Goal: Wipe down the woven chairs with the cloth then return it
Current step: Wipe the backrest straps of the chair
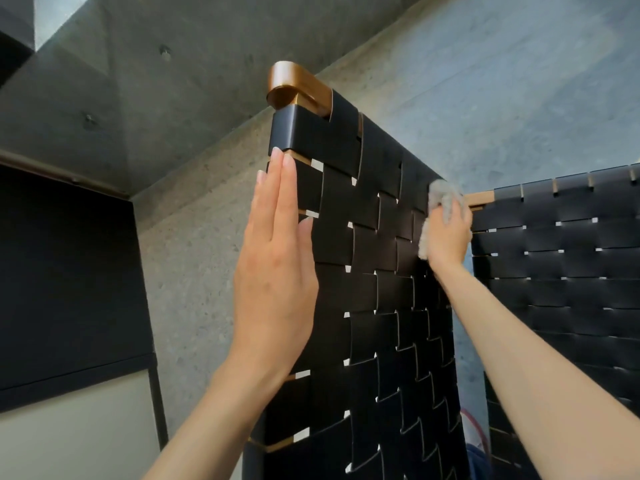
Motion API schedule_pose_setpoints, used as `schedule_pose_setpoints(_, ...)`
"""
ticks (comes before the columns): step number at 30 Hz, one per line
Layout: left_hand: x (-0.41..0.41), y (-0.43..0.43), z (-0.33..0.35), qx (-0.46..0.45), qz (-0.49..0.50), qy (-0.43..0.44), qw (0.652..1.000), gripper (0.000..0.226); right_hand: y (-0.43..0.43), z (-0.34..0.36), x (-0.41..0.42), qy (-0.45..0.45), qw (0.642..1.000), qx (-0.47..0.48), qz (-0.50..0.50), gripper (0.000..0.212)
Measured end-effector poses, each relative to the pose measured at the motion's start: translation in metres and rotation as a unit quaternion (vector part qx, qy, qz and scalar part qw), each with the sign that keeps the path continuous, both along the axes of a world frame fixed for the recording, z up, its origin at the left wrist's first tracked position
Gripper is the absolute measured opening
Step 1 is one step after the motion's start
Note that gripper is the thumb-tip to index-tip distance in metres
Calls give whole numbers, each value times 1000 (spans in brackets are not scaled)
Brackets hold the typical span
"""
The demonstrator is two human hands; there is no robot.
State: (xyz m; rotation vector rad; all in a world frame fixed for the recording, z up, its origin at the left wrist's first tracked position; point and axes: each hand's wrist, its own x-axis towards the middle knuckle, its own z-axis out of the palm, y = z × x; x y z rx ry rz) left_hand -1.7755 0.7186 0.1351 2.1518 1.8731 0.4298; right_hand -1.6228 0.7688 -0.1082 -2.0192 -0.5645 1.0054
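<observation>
The left hand [277,268] is raised, with the forearm angled up from the lower edge of the view. It is laid flat against the left edge of the nearer woven chair back [374,271], the fingers straight and pressed together, the thumb alongside on the black straps. The fingertips are placed just below the rounded wooden frame [294,84] at the top corner.

The right hand [448,233] is extended further away, near the upper right edge of the same chair back. Its fingers are curled round a grey cloth [440,194], which is bunched and pressed against the straps.

The right fingers are largely covered by the cloth, so their exact lie cannot be told. The bottom of the chair back is cut off by the picture's edge. A second woven chair [561,258] is seen at the right, partly hidden behind the right forearm. A red-rimmed object [474,434] low between the two chairs cannot be made out. A concrete wall [485,81] is seen behind.
</observation>
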Motion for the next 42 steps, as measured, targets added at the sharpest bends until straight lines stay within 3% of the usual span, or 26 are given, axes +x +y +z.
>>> schedule_pose_setpoints(3, -1, 1, -1, 3, -2, -5, 1000, 56, -21, -24, 7, 18, 995, -95, -6, 35)
schedule_pose_setpoints(11, 0, 1, -1, 11, 6, -10, 1000, 55, -66, -11, -10, -1, 990, -137, 21, 36)
schedule_pose_setpoints(14, -1, -1, 0, 5, 10, -43, 999, 54, -77, 18, -23, 8, 998, -63, 28, 35)
schedule_pose_setpoints(17, -2, -1, 1, 4, 21, -84, 996, 52, -48, 68, -31, 29, 995, 78, 52, 36)
schedule_pose_setpoints(22, -3, 1, 2, 9, 38, -158, 987, 48, 33, 163, -54, -38, 956, 264, 121, 38)
schedule_pose_setpoints(25, -5, 3, 1, 17, 55, -165, 985, 46, 37, 196, -71, -72, 929, 336, 135, 39)
schedule_pose_setpoints(31, -7, 6, 0, -8, 78, -190, 979, 44, 0, 207, -84, -162, 904, 330, 217, 42)
schedule_pose_setpoints(42, -36, -126, 6, -70, 69, -209, 973, 49, -124, 222, -111, -101, 924, 272, 250, 42)
